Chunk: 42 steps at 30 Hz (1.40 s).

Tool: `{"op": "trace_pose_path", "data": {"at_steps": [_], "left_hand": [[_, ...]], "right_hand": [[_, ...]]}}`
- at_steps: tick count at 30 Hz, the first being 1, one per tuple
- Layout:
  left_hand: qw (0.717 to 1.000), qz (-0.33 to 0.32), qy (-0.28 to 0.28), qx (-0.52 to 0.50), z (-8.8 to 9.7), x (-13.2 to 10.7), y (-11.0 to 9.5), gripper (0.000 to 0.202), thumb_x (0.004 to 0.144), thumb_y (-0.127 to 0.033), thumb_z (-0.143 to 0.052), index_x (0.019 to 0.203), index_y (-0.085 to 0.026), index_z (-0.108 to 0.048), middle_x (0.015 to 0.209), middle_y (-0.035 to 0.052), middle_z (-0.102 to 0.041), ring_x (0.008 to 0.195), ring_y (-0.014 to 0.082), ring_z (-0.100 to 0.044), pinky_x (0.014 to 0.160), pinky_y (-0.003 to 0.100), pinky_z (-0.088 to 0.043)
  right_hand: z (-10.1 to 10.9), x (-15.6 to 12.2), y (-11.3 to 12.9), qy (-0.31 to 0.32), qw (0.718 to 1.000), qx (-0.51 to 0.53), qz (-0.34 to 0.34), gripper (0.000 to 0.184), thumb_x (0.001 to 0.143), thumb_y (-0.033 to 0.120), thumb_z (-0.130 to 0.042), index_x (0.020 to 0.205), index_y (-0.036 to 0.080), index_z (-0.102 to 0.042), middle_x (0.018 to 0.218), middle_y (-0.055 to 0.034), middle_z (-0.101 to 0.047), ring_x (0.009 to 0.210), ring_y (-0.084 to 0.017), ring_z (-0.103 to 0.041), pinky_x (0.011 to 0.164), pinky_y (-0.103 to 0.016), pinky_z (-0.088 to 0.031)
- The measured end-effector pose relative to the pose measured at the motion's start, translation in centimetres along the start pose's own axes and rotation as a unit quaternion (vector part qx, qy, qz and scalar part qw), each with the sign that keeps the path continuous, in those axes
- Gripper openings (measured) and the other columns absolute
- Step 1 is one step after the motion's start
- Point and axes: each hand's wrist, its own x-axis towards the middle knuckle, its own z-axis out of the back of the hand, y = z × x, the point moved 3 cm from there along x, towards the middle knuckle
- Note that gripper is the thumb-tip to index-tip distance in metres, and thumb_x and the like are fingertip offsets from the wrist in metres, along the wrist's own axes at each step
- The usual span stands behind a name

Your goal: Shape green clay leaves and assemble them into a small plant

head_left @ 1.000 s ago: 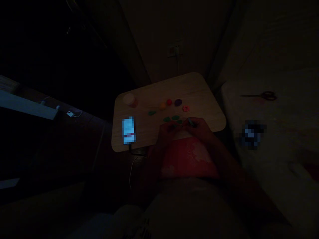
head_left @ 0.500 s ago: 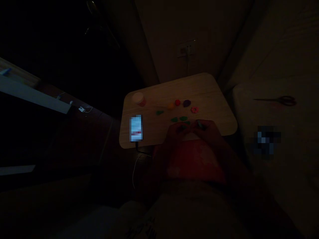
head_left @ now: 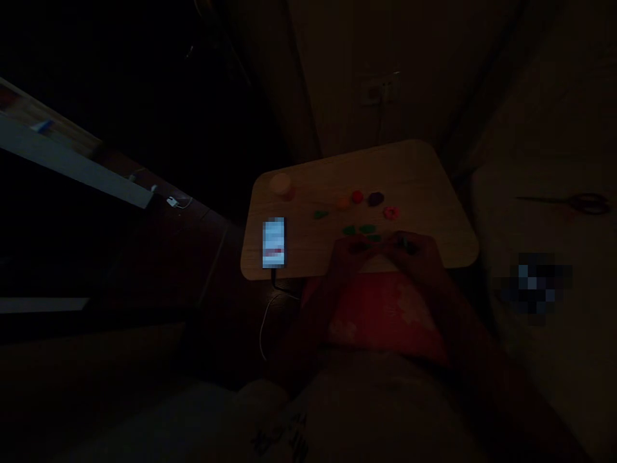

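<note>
In dim light, both hands rest close together at the near edge of a small wooden table. My left hand (head_left: pixel 353 253) is closed with curled fingers, and what is in them is too dark to name. Its fingertips are beside a green piece (head_left: pixel 373 238). My right hand (head_left: pixel 418 254) is closed around a small, pale, narrow thing (head_left: pixel 403 242) whose kind I cannot tell. Just beyond the hands lie two green leaf-shaped pieces (head_left: pixel 367 228). Farther back are a red ball (head_left: pixel 357 197), an orange lump (head_left: pixel 342 203), a dark purple lump (head_left: pixel 376 199) and a pinkish-red flower-shaped ring (head_left: pixel 391 212).
On the table's (head_left: pixel 308 254) left stand a lidded tub (head_left: pixel 282 186) and a lit phone (head_left: pixel 274 243) with a cable. Another green piece (head_left: pixel 320 214) lies right of them. Scissors (head_left: pixel 585 203) lie on a pale surface at the right. A wall socket (head_left: pixel 380 90) is behind.
The whole view has shifted, so the table and its things appear farther right. Both hands stay at the table's near edge, fingers closed. The pieces on the table keep their places.
</note>
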Motion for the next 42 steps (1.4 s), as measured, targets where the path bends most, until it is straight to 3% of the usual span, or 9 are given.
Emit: {"op": "trace_pose_path", "data": {"at_steps": [7, 15, 22, 32, 36, 42], "left_hand": [[1.000, -0.013, -0.007, 0.010, 0.0, 0.2, 0.7, 0.036, 0.068, -0.047, -0.093, 0.079, -0.017, -0.077, 0.082, 0.0041, -0.076, 0.076, 0.0174, -0.068, 0.074, 0.030, -0.054], [0.999, -0.021, -0.012, 0.027, -0.2, -0.3, 0.6, 0.029, 0.073, -0.042, -0.088, 0.075, -0.017, -0.075, 0.075, 0.0022, -0.073, 0.072, 0.0159, -0.065, 0.070, 0.028, -0.051], [1.000, 0.007, -0.028, -0.002, -0.6, -0.2, 0.6, 0.028, 0.072, -0.041, -0.090, 0.076, -0.017, -0.075, 0.076, 0.0030, -0.073, 0.073, 0.0175, -0.067, 0.072, 0.031, -0.053], [0.999, -0.008, -0.030, 0.012, 0.4, 0.0, -0.9, 0.031, 0.073, -0.043, -0.086, 0.065, -0.017, -0.071, 0.068, 0.0021, -0.070, 0.068, 0.0155, -0.062, 0.069, 0.028, -0.050], [0.999, -0.013, -0.029, 0.019, 0.5, 0.1, -0.8, 0.034, 0.072, -0.047, -0.087, 0.066, -0.017, -0.072, 0.069, 0.0030, -0.071, 0.068, 0.0162, -0.064, 0.069, 0.028, -0.050], [0.999, -0.028, -0.043, 0.009, 0.5, 0.3, -0.7, 0.043, 0.082, -0.058, -0.077, 0.067, -0.018, -0.072, 0.066, 0.0030, -0.070, 0.066, 0.0158, -0.062, 0.067, 0.028, -0.049]], "right_hand": [[0.0, -0.1, 0.3, -0.007, 1.000, 0.001, 0.009, 0.016, 0.077, 0.035, -0.078, 0.074, 0.020, -0.072, 0.072, -0.0018, -0.070, 0.067, -0.017, -0.061, 0.066, -0.031, -0.050], [0.0, 0.0, -0.4, -0.004, 1.000, 0.005, 0.014, 0.022, 0.072, 0.040, -0.086, 0.080, 0.022, -0.077, 0.080, -0.0047, -0.077, 0.073, -0.022, -0.066, 0.068, -0.035, -0.053], [0.1, -0.2, -0.2, -0.024, 1.000, 0.009, -0.008, 0.020, 0.077, 0.039, -0.081, 0.076, 0.020, -0.076, 0.070, -0.0030, -0.072, 0.063, -0.019, -0.060, 0.059, -0.031, -0.048], [-0.4, 0.1, -1.0, -0.013, 0.997, 0.076, -0.011, 0.032, 0.079, 0.053, -0.078, 0.082, 0.021, -0.077, 0.077, -0.0046, -0.073, 0.071, -0.022, -0.065, 0.066, -0.034, -0.050], [-0.4, 0.1, -0.6, -0.012, 0.997, 0.068, -0.017, 0.027, 0.075, 0.047, -0.080, 0.078, 0.021, -0.075, 0.074, -0.0036, -0.072, 0.071, -0.021, -0.064, 0.066, -0.033, -0.049], [-0.7, 0.3, 0.1, -0.010, 0.999, 0.039, -0.004, 0.022, 0.076, 0.042, -0.076, 0.073, 0.020, -0.071, 0.068, -0.0006, -0.065, 0.065, -0.017, -0.057, 0.063, -0.030, -0.046]]}}
